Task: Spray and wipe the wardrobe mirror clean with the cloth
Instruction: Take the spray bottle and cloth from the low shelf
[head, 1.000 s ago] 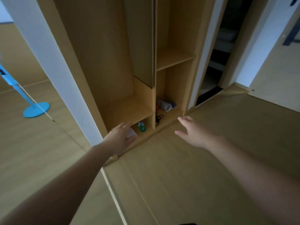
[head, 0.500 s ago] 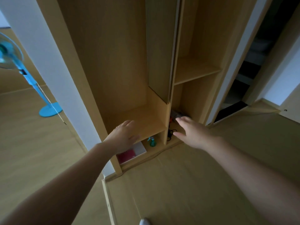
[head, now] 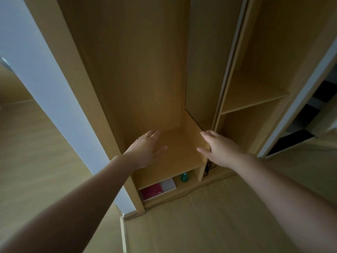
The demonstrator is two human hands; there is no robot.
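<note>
Light wooden floor (head: 200,225) runs up to an open wardrobe (head: 127,70) of pale wood, and a white wall (head: 36,70) stands at its left side. Inside the left compartment one low shelf (head: 178,161) is seen. On the divider at the right of this compartment hangs a tall flat panel (head: 204,61) with a dark edge; it looks like the mirror, but I cannot tell this for sure, because it shows only wood colour. The person stands in front and holds both bare arms forward. The left hand (head: 145,149) is over the shelf, palm down, fingers straight and a little spread, holding nothing; if it touches the board or only hovers, I cannot tell. The right hand (head: 218,148) is in front of the divider's front edge, also with straight relaxed fingers and nothing in it, the thumb pointing toward the left hand. Under the shelf, in the low bottom compartment, a small teal spray bottle (head: 184,177) stands upright near the right end. Left of it, apart from it, lies a flat red and white box (head: 158,189). In the right compartment a black cable (head: 208,167) lies on the bottom, partly hidden behind the right wrist, and higher up there is a second shelf (head: 251,99).
</note>
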